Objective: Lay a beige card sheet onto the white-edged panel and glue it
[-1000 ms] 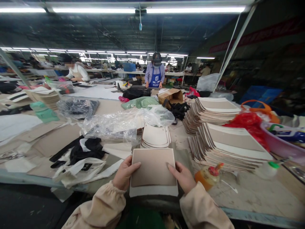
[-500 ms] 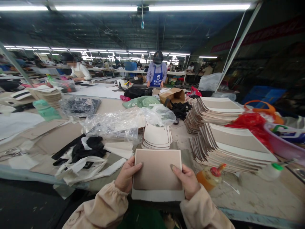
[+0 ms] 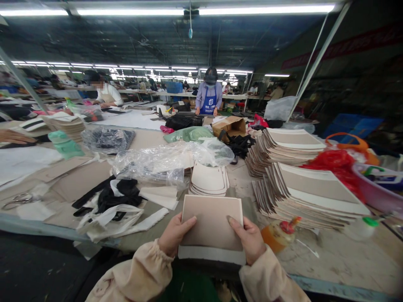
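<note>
- Hands are meeting at the near edge of the workbench, both gripping one flat tan panel with a pale strip along its near edge.
- Left hand is clasping the panel's left side, thumb lying across the tan face and the other fingers hidden underneath.
- Right hand is pinching the right side the same way, thumb on top and fingers curled below.
- Panel is being held just above the bench edge, tilted slightly toward the wearer, directly in front of a small stack of curved cream pieces.
- Two tall fanned stacks of similar panels are sitting well to the right of the hands, one behind the other.
- An orange glue bottle with a red cap is lying just beside the right hand.
- Crumpled clear plastic is spreading across the bench beyond the cream pieces.
- Black and white fabric scraps are lying to the left of the hands, with scissors further left near the bench edge.
- A person in a blue apron is standing at a far table, and another person is sitting off to the left.
</note>
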A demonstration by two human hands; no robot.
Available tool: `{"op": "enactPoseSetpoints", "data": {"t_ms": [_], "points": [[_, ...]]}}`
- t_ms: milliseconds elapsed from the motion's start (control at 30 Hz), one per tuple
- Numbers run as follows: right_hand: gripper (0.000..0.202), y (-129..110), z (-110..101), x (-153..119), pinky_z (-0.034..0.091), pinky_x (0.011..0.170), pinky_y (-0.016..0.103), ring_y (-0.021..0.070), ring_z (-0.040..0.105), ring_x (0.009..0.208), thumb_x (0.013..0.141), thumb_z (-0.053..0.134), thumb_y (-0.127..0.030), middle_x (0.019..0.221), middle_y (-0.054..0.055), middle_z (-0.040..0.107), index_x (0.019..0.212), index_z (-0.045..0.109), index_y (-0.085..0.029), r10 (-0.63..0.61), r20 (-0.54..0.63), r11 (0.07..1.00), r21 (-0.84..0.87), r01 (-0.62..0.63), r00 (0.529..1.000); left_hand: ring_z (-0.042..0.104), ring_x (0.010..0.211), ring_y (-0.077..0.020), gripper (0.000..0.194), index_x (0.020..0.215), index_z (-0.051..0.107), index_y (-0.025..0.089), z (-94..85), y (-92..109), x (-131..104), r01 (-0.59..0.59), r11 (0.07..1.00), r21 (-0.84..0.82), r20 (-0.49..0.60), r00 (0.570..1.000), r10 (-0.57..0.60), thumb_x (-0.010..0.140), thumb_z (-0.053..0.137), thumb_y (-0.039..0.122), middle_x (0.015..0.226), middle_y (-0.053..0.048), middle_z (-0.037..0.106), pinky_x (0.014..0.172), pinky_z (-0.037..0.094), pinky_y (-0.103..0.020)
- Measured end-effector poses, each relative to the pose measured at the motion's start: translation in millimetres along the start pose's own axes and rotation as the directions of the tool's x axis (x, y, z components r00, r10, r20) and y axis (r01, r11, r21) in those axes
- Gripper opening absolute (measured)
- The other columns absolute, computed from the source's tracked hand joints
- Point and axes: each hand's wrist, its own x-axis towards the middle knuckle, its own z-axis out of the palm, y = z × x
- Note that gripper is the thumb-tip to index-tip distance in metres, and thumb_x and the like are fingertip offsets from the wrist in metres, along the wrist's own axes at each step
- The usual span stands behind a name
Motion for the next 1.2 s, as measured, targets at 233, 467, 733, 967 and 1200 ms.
{"op": "enactPoseSetpoints", "data": {"t_ms": [233, 467, 733, 967, 1200], "points": [[0.035, -10, 2, -7, 0.054, 0.062, 0.035, 0.0233, 0.067, 0.065, 0.061, 0.081, -0.039, 0.078, 0.006, 0.073, 0.089, 0.072, -0.020, 0.128, 0.126, 0.983, 0.119, -0.143, 0.984, 0.069, 0.077, -0.0248, 0.046, 0.103, 0.061, 0.011, 2.0, -1, -5, 0.045, 0.990, -0.130, 0.088, 0.996, -0.034, 0.065, 0.078, 0.030, 0.090, -0.013, 0.072, 0.071, 0.054, -0.034], [0.039, -8, 0, -14, 0.054, 0.069, 0.039, 0.0256, 0.068, 0.074, 0.065, 0.078, -0.041, 0.084, 0.008, 0.073, 0.097, 0.070, -0.021, 0.169, 0.290, 0.960, 0.168, -0.224, 0.942, 0.069, 0.074, -0.0253, 0.045, 0.100, 0.064, 0.011, 3.4, -9, -11, 0.077, 0.968, -0.238, 0.166, 0.985, -0.038, 0.061, 0.079, 0.029, 0.085, -0.012, 0.072, 0.068, 0.055, -0.034], [0.045, 8, -19, 5, 0.054, 0.065, 0.036, 0.0247, 0.067, 0.073, 0.063, 0.077, -0.048, 0.082, 0.005, 0.072, 0.097, 0.065, -0.020, 0.165, 0.146, 0.981, -0.122, -0.148, 0.975, 0.067, 0.081, -0.0240, 0.042, 0.102, 0.062, 0.010, -0.8, -7, 1, 0.078, 0.996, 0.035, 0.055, 0.995, -0.080, 0.068, 0.075, 0.033, 0.095, -0.014, 0.070, 0.074, 0.051, -0.034], [0.039, 29, -44, 18, 0.050, 0.074, 0.036, 0.0244, 0.065, 0.080, 0.071, 0.064, -0.045, 0.086, 0.004, 0.072, 0.102, 0.063, -0.021, -0.094, 0.050, 0.765, -0.636, 0.104, 0.994, 0.063, 0.080, -0.0221, 0.058, 0.119, 0.052, 0.013, -17.2, -17, 17, -0.112, 0.791, 0.601, -0.097, 0.973, 0.211, 0.067, 0.072, 0.031, 0.096, -0.010, 0.066, 0.078, 0.047, -0.035], [0.057, 30, -42, 20, 0.047, 0.083, 0.044, 0.0320, 0.062, 0.095, 0.076, 0.054, -0.039, 0.105, 0.013, 0.067, 0.128, 0.052, -0.016, -0.157, 0.104, 0.292, -0.945, 0.147, 0.982, 0.045, 0.120, -0.0305, 0.047, 0.116, 0.058, 0.014, -17.2, -19, 10, -0.200, 0.051, 0.979, 0.175, 0.936, 0.305, 0.071, 0.063, 0.026, 0.129, -0.017, 0.048, 0.103, 0.034, -0.044]]}}
